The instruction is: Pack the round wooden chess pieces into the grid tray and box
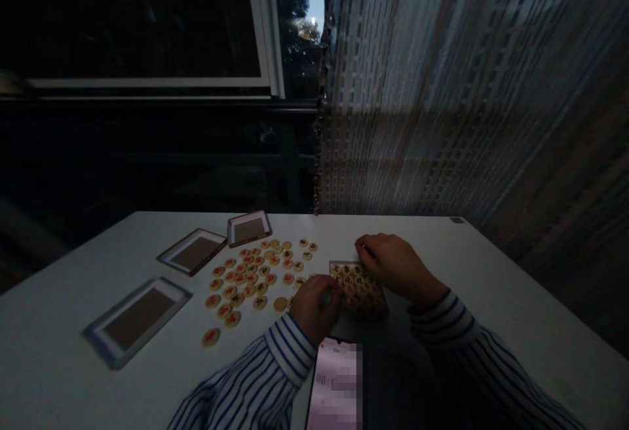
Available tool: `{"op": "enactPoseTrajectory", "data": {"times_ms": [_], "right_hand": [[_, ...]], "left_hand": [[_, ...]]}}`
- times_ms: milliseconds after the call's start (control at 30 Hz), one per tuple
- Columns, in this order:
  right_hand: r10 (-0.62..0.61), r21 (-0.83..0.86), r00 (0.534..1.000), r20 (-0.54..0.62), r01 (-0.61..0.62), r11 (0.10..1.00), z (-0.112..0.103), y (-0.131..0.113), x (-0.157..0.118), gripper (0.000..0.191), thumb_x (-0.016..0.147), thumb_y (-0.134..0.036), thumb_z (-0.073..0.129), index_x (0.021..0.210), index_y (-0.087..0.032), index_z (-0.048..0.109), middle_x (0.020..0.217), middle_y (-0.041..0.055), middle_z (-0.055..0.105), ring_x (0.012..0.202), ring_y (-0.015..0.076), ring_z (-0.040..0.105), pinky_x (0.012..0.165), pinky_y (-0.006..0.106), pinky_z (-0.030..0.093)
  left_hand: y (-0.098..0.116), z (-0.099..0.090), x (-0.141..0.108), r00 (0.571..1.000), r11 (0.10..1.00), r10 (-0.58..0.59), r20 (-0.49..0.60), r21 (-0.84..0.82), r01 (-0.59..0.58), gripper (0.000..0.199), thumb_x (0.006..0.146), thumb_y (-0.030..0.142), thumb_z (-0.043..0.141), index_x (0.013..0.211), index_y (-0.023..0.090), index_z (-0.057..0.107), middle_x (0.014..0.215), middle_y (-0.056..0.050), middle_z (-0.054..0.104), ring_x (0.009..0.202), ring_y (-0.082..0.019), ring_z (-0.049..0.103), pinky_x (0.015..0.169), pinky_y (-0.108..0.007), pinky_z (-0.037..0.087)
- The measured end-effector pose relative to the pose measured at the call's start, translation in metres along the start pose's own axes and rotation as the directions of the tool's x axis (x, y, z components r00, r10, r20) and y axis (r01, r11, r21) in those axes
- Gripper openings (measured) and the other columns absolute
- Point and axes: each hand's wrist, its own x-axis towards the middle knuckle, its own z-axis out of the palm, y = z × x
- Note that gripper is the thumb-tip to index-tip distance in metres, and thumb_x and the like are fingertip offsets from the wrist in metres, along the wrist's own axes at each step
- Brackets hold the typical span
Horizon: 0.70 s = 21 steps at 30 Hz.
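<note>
A small open box [330, 263] on the white table holds rows of round Chinese chess pieces [350, 280] with black and red characters. At its left front corner is my left hand [314, 309], fingers curled into a pinch; a small disc-like edge shows there, too dark to name. My right hand [393, 266] is over the right far side of the box, fingers bent and held together. What lies under those fingers is hidden. Many loose Chinese chess pieces [251, 279] are spread left of the box, some face up, a few showing blank faces.
Three shallow open trays or lids, a near one [140, 322], a middle one [192, 251] and a far one [249, 228], lie on the table's left side. A phone [334, 384] with a lit screen is at the near edge. Beyond the table hang a string curtain [417, 89] and a window.
</note>
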Motion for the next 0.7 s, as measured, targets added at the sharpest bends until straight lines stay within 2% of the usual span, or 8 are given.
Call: {"op": "enactPoseTrajectory", "data": {"times_ms": [200, 400, 567, 700], "right_hand": [[-0.018, -0.013, 1.000, 0.013, 0.018, 1.000, 0.000, -0.006, -0.001, 0.023, 0.084, -0.026, 0.036, 0.089, -0.019, 0.057, 0.078, 0.0036, 0.063, 0.075, 0.0154, 0.054, 0.068, 0.026, 0.031], [-0.028, -0.019, 0.999, 0.046, 0.029, 0.999, 0.000, -0.013, 0.000, 0.024, 0.085, -0.025, 0.035, 0.084, -0.018, 0.058, 0.076, 0.0032, 0.062, 0.074, 0.0147, 0.054, 0.066, 0.026, 0.030], [-0.038, -0.038, 0.998, 0.047, 0.040, 0.998, 0.003, -0.015, 0.001, 0.024, 0.085, -0.026, 0.035, 0.082, -0.017, 0.057, 0.075, 0.0037, 0.062, 0.073, 0.0150, 0.054, 0.065, 0.026, 0.030], [-0.066, -0.039, 0.997, 0.044, 0.068, 0.997, 0.007, -0.016, 0.002, 0.024, 0.085, -0.026, 0.035, 0.082, -0.017, 0.057, 0.074, 0.0039, 0.061, 0.072, 0.0147, 0.053, 0.065, 0.026, 0.030]], "left_hand": [[-0.001, -0.006, 0.003, 0.999, 0.999, 0.036, -0.039, 0.006, -0.036, 0.012, 0.076, 0.018, 0.046, 0.080, 0.017, 0.058, 0.081, -0.006, 0.062, 0.081, -0.017, 0.056, 0.074, -0.031, 0.043], [0.004, -0.018, 0.004, 0.999, 1.000, 0.008, -0.039, -0.007, -0.009, 0.011, 0.075, 0.019, 0.047, 0.079, 0.017, 0.058, 0.079, -0.005, 0.061, 0.078, -0.016, 0.056, 0.073, -0.030, 0.044], [0.001, -0.038, 0.006, 0.998, 1.000, -0.001, -0.063, 0.009, 0.001, 0.011, 0.075, 0.019, 0.048, 0.080, 0.018, 0.057, 0.080, -0.003, 0.061, 0.077, -0.015, 0.056, 0.072, -0.029, 0.044], [-0.012, -0.061, 0.011, 0.997, 0.998, -0.017, -0.073, 0.061, 0.022, 0.012, 0.075, 0.021, 0.048, 0.080, 0.018, 0.059, 0.081, -0.003, 0.063, 0.078, -0.015, 0.057, 0.073, -0.028, 0.045]]}}
